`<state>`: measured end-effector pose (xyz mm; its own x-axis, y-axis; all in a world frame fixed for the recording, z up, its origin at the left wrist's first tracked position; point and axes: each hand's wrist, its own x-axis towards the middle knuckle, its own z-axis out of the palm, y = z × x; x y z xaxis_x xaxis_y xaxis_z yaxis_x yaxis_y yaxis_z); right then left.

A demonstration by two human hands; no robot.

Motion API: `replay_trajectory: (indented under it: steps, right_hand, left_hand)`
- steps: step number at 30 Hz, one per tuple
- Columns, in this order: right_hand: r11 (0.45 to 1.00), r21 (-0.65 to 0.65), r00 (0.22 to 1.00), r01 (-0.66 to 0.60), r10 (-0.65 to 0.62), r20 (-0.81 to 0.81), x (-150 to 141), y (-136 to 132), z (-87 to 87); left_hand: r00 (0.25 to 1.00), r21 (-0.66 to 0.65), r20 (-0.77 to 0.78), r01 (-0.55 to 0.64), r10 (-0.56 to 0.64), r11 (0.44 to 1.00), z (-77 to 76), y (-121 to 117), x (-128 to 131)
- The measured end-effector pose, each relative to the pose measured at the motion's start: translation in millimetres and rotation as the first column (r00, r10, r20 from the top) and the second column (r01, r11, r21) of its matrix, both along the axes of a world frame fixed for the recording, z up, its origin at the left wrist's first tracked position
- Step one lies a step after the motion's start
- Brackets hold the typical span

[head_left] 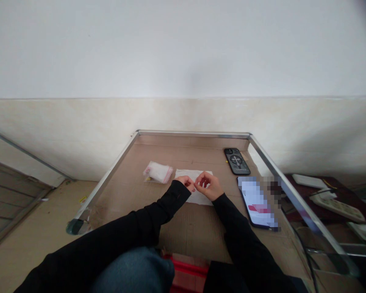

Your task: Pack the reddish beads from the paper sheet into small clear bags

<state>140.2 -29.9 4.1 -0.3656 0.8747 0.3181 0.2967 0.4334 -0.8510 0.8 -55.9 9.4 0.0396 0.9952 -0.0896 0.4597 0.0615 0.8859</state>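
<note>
Head view.
Left hand (185, 182): fingers bent inward, tips close to those of the right; grasp too small to make out, so whether it holds anything cannot be told.
Right hand (209, 186): thumb and forefinger drawn together at the tips, other fingers curled; any small item between them cannot be told.
White sheet (200, 198): one, flat, beneath both hands, mid-table.
Clear plastic bags (159, 171): one bundle, pink-edged, left of the sheet, lying flat.
Dark-cased phone (237, 161): far right, back upward.
Larger phone (256, 201): near right, screen lit, partly blurred.
Table (125, 189): brown cardboard surface, metal-edged, against the wall.
Power strip (338, 206): beyond the table's right edge.
</note>
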Motion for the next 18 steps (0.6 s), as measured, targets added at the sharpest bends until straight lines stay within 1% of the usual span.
replay_trajectory:
  steps: [4,7,10,13,15,18]
  right_hand:
    - [0.997,0.003,0.997,0.079,-0.079,0.02,0.6,-11.5,-4.4]
    - [0.987,-0.021,0.987,0.159,-0.16,-0.017,-1.2,-20.6,-8.9]
    - [0.972,-0.111,0.971,0.207,-0.218,-0.102,-5.9,-27.4,-12.7]
    - [0.94,-0.227,0.941,0.255,-0.295,-0.163,-10.8,-32.7,-14.5]
    - [0.921,-0.264,0.929,0.285,-0.333,-0.16,-12.3,-36.0,-14.5]
    - [0.903,-0.276,0.927,0.331,-0.365,-0.084,-11.3,-40.7,-13.3]
  left_hand:
    - [1.0,-0.039,-0.027,0.009,-0.01,0.999,-0.2,-6.0,4.3]
    - [0.998,-0.052,-0.061,0.025,-0.028,0.998,1.1,-10.0,7.0]
    - [0.994,-0.035,-0.093,0.049,-0.052,0.998,2.1,-12.9,7.7]
    - [0.99,-0.008,-0.113,0.083,-0.083,0.997,5.4,-16.2,7.5]
    - [0.987,-0.003,-0.126,0.103,-0.102,0.995,8.1,-18.8,7.4]
    - [0.983,-0.005,-0.132,0.127,-0.126,0.992,7.9,-21.7,7.9]
